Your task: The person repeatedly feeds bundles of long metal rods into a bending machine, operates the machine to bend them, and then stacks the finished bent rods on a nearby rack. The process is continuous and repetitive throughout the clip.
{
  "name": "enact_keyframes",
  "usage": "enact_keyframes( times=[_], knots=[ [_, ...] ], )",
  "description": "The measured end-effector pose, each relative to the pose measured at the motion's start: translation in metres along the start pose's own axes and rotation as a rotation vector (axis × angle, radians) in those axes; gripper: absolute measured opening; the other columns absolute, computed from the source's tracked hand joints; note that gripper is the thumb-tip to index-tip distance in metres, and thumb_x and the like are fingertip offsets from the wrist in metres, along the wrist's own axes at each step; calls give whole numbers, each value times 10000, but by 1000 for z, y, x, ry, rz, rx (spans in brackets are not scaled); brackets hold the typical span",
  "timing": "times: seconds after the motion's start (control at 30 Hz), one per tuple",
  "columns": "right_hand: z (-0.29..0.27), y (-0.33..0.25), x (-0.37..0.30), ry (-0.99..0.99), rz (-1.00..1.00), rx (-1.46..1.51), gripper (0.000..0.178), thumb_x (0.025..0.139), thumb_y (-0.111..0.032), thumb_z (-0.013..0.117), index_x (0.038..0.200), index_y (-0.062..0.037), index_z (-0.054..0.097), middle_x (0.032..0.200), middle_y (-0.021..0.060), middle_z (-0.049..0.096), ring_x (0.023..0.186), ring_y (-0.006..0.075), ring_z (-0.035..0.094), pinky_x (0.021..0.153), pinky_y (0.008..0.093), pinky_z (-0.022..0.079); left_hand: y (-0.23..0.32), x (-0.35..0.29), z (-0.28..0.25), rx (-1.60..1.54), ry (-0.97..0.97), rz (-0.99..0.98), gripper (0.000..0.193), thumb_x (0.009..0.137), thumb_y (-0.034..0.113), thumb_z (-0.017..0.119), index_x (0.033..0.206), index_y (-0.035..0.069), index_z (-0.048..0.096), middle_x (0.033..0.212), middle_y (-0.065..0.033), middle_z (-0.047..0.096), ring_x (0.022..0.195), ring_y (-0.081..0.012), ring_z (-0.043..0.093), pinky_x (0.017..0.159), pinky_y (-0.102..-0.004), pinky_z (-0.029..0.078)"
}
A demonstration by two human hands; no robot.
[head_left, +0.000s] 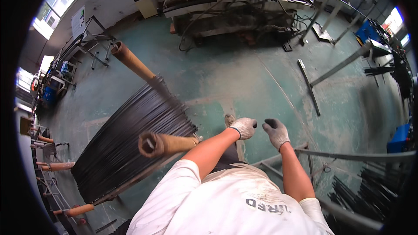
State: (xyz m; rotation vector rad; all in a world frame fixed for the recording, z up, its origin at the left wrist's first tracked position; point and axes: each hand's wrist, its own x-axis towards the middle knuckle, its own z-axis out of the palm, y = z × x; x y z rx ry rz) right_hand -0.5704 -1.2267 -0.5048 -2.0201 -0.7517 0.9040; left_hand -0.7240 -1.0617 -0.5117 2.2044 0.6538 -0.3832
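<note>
Both of my hands wear pale knit work gloves with dark grey fingertips. In front of my body, my left hand [245, 129] has its fingers curled in, and nothing shows in them. A short gap separates it from my right hand [276, 134], whose fingers are loosely bent with the thumb apart, holding nothing visible. Left of my left arm lies a wide stack of long, thin black strips [130, 135] on a rack. Brown tube-covered posts [135, 62] rise beside the strips; the nearer post [167, 144] is close to my left forearm. Neither hand touches the stack.
A dark machine with cables [235, 24] stands ahead. On the green floor to the right lies a dark metal bar [308, 87]. A metal frame [357, 154] and more black strips [365, 196] are near my right arm. A folding stand [89, 39] is at far left.
</note>
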Motion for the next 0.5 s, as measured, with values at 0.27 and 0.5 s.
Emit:
enact_keyframes(
  times=[0.27,0.5],
  knots=[
    [-44,-16,243,125,139,16,312,991,-252,746,1148,12,803,884,61,776,754,141,699,702,323,565,-207,134,-179,-324,463,-437,345,961,219,619,1228,91,798,1202,-241,793,1147,-428,761,994,-479,606],
    [-44,22,348,-68,498,-327,333,957,-284,734,1024,32,815,748,136,765,663,238,740,607,424,580,-305,144,-321,-401,588,-591,328,955,212,571,1174,122,799,1277,-235,769,1269,-430,704,1093,-492,566]
  ],
)
